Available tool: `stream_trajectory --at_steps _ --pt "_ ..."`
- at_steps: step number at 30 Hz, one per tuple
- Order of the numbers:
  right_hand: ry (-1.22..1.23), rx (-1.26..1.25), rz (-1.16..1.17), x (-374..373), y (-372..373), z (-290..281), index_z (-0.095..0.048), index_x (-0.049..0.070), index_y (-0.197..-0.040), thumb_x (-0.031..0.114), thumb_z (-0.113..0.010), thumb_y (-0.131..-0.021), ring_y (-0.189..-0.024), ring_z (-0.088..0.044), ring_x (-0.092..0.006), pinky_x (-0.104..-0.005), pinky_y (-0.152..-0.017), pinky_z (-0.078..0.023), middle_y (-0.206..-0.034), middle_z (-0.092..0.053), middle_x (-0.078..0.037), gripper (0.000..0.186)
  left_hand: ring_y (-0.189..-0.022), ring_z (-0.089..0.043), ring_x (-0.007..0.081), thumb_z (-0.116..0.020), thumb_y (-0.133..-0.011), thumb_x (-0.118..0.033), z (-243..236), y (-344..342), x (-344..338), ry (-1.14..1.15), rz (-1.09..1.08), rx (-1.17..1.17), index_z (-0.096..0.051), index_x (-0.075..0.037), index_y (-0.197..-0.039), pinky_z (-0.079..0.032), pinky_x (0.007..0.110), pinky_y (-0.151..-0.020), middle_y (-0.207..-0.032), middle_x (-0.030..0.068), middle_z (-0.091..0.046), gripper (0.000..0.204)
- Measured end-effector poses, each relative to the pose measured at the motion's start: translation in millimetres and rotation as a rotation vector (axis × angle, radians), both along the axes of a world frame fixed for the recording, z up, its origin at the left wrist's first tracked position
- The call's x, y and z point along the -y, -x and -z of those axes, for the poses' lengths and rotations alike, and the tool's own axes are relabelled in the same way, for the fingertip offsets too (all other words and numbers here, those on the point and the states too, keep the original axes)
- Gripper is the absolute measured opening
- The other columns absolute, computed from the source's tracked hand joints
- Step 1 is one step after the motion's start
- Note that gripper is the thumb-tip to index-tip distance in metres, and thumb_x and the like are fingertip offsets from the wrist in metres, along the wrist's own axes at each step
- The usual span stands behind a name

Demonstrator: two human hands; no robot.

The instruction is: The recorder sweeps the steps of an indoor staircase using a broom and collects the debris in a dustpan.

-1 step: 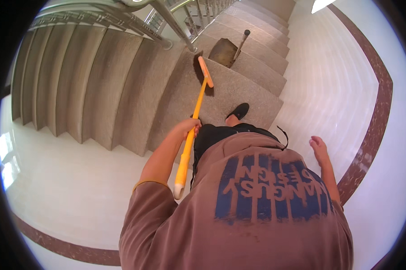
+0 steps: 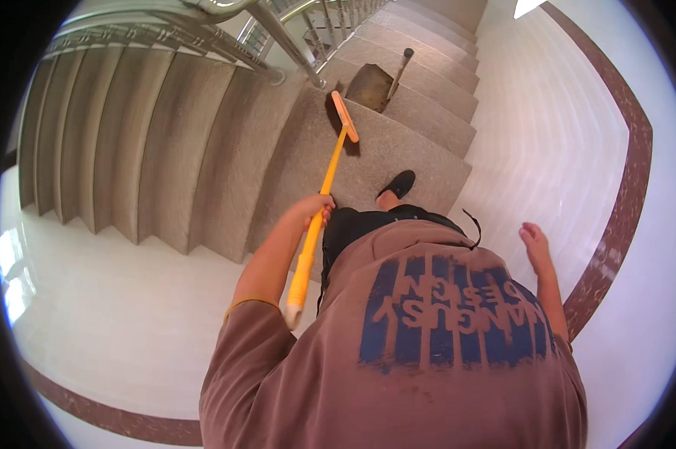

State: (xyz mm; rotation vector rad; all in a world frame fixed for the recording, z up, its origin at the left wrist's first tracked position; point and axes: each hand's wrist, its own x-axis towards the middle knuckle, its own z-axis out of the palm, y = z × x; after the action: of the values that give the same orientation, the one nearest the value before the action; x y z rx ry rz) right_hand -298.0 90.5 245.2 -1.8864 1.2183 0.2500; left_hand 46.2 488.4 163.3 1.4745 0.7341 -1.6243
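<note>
My left hand is wrapped round the yellow pole of a broom. The pole's pale end points back beside my left arm. At the far end, the broom's orange head with dark bristles rests on the stair landing. Just beyond it, a worn dark dustpan with an upright handle sits on the steps. Out to my right, my right hand hangs in the air by the wall, holding nothing, its fingers loosely apart.
Grey stone steps run off to the left, and more steps run away ahead. A metal railing stands between the flights. White walls with a brown border flank the stairs. My black shoe is on the landing.
The broom head has shifted very slightly to the right on the landing, and the pole's near end slightly left. My right hand has moved a touch outward.
</note>
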Motion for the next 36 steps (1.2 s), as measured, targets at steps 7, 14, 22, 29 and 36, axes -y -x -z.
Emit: stream_trajectory --at_steps 7,14,22,29,36 --pt "1.090 -0.132 -0.112 -47 16 -145 -0.055 0.000 -0.098 0.014 -0.055 -0.078 -0.091 -0.054 -0.0267 -0.0335 -0.082 -0.041 -0.095 -0.057 -0.014 0.025 -0.036 -0.038 0.0062 -0.052 -0.073 -0.011 -52 -45 -79 0.035 0.015 -0.023 -0.043 -0.009 -0.062 -0.033 0.021 -0.033 -0.047 -0.0023 -0.040 0.015" --pt "1.848 -1.067 -0.020 -105 141 -243 -0.050 0.019 -0.112 0.039 -0.050 -0.080 -0.110 -0.042 -0.0225 -0.0456 -0.088 -0.030 -0.120 -0.045 -0.008 0.038 -0.038 -0.041 0.0108 -0.051 -0.073 -0.008 -68 -65 -109 -0.157 0.490 0.080 -0.043 -0.008 -0.061 -0.037 0.025 -0.035 -0.047 0.0016 -0.042 0.014" --pt "1.578 -1.626 0.264 -131 144 -234 -0.023 0.016 -0.129 0.053 -0.039 -0.080 -0.121 -0.016 -0.0319 -0.0576 -0.092 -0.012 -0.133 -0.017 -0.011 0.063 -0.036 -0.041 0.0120 -0.049 -0.073 -0.010 -54 -35 -26 -0.114 0.591 -0.178 -0.039 -0.010 -0.053 -0.038 0.024 -0.036 -0.044 0.0012 -0.041 0.022" --pt "1.695 -1.161 0.202 -125 164 -229 -0.007 0.005 -0.134 0.047 -0.039 -0.081 -0.126 -0.001 -0.0426 -0.0621 -0.094 -0.004 -0.138 0.000 -0.022 0.075 -0.036 -0.042 0.0056 -0.047 -0.076 -0.012 5 27 105 0.089 0.492 -0.457 -0.040 -0.010 -0.055 -0.037 0.019 -0.033 -0.043 -0.0049 -0.040 0.022" --pt "1.793 -1.129 0.117 -127 169 -232 -0.015 0.005 -0.133 0.046 -0.039 -0.082 -0.126 -0.003 -0.0408 -0.0591 -0.095 -0.003 -0.138 -0.005 -0.023 0.070 -0.038 -0.040 0.0015 -0.046 -0.079 -0.009 9 34 178 0.276 0.236 -0.558 -0.043 -0.003 -0.081 -0.036 0.015 -0.035 -0.050 -0.0067 -0.040 0.008"
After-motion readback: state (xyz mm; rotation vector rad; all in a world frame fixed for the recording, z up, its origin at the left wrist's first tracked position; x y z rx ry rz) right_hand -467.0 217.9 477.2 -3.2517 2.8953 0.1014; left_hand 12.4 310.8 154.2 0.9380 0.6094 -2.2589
